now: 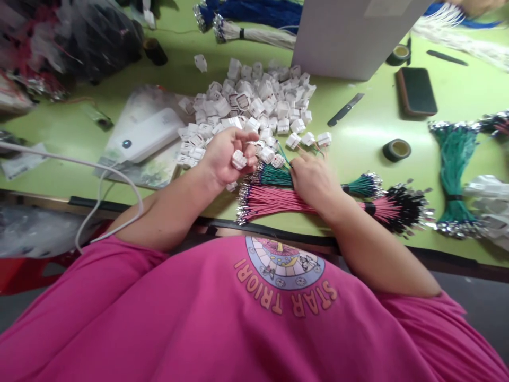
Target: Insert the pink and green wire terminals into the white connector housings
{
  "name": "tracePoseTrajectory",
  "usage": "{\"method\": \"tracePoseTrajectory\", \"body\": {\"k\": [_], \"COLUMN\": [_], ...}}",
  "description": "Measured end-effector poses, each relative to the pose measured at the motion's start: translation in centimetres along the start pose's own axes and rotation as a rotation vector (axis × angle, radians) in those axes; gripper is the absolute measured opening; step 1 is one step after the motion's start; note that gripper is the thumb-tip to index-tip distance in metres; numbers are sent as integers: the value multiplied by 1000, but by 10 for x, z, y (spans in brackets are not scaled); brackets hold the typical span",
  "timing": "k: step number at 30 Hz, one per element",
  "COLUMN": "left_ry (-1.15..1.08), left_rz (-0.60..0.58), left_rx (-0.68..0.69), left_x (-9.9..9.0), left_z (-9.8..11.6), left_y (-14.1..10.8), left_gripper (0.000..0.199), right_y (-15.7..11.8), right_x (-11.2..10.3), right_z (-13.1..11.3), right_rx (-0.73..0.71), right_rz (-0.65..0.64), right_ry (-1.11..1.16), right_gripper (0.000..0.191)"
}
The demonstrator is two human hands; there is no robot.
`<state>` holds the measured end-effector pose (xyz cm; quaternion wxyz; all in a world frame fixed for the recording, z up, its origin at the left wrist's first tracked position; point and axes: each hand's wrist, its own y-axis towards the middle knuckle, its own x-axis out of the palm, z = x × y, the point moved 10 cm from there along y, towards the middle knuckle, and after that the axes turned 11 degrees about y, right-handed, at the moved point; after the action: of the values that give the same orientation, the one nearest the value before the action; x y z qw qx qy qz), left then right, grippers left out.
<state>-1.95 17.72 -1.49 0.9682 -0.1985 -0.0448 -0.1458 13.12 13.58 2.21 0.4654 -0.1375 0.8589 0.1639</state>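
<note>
Fingers [251, 150] of the left hand [223, 156], half curled, hold a white connector [239, 159] near the front edge of the bench [353, 151]. Those of the right hand [314, 179] bend down over green wires [275, 175]; their grip cannot be told. Pink wires [274, 204] lie nearer that edge.

Pile of white connectors [256, 98] sits on green table [358, 140]. At pile's near edge: left hand [230, 156], palm up, cupping a single connector [239, 159]. Right hand [314, 178] lies over green wire bundle [275, 176], near side of pile; grip hidden. Pink wire bundle [274, 201] nearer still. Knife [345, 110] right of pile.
</note>
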Motion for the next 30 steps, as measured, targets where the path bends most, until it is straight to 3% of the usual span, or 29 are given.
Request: {"method": "tracePoseTrajectory", "body": {"k": [5,9,12,16,19,22,25,30], "left_ry": [1,170,205,190,213,238,226,256], "left_rz": [-42,-90,-123,-163,-139,-100,-102,-230], "left_rx": [92,215,245,173,145,174,218,249], "left_x": [5,15,22,30,29,26,26,39], "left_z": [12,18,15,8,9,12,13,10], "left_y": [-8,-12,-12,-14,-14,-13,-12,-16], "left_gripper": [34,51,55,48,34,29,32,50], "right_y": [3,-4,-10,-13,-15,-17,-19,-23], "right_x": [-1,-17,-22,-24,-35,-41,-43,-40], "right_z": [16,26,18,-1,11,21,9,-20], "right_rx": [92,177,138,48,145,210,165,46], "right_rz": [-2,35,60,86,182,156,85,75], "right_ry": [-16,229,398,383,259,249,355,487], "right_gripper": [17,7,13,19,23,24,20,20]}}
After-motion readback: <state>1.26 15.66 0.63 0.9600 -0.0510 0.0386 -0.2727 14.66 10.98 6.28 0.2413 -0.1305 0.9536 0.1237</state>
